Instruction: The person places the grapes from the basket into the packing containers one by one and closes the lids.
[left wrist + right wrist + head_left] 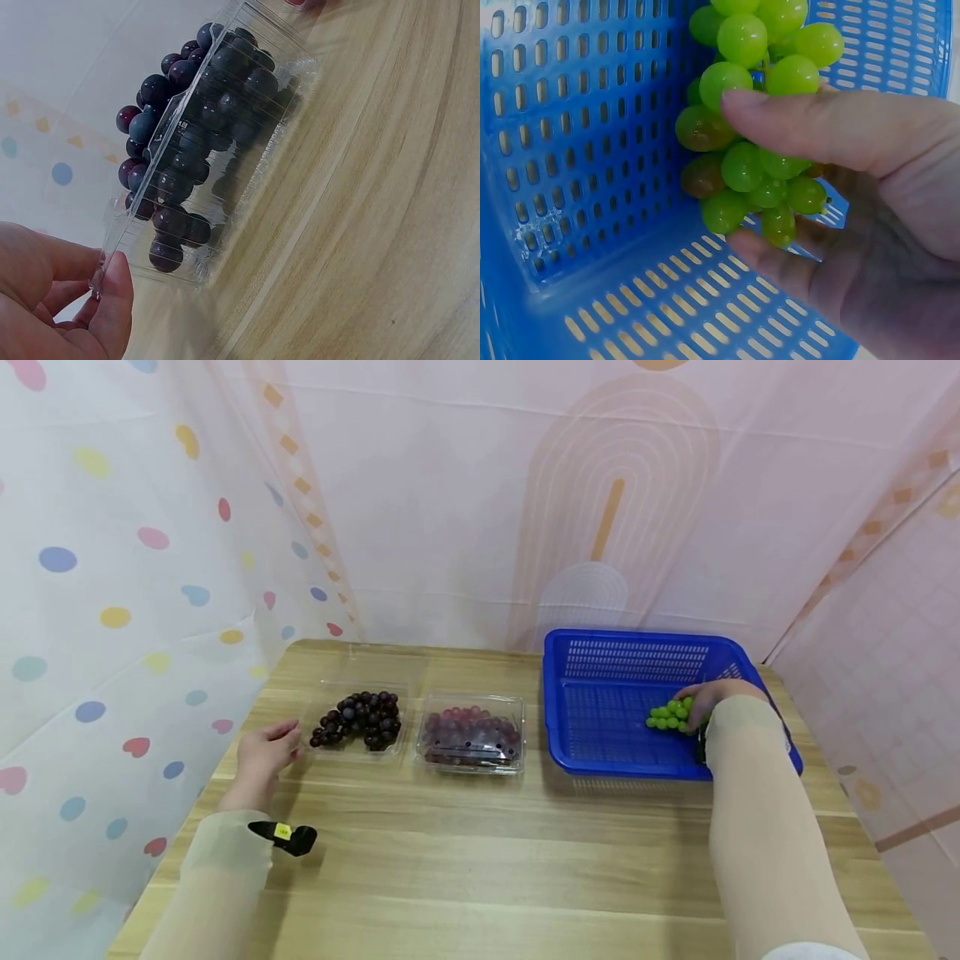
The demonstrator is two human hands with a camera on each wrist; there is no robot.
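My right hand [701,703] is inside the blue slotted basket [600,652] and grips a bunch of green grapes [667,716]. In the right wrist view my right hand [739,176] has the thumb on top of the green grapes [742,37] and fingers beneath, just above the basket floor [660,307]. My left hand [287,737] is at the left edge of an open clear tray of dark purple grapes [360,718]. Close up, my left hand [101,276] pinches the near corner of that tray [217,127] between thumb and curled fingers.
A closed clear box of red grapes [471,737] stands between the dark grapes and the basket. The wooden table [480,860] is backed by curtain walls on three sides. A black wrist camera [288,837] sits on my left sleeve.
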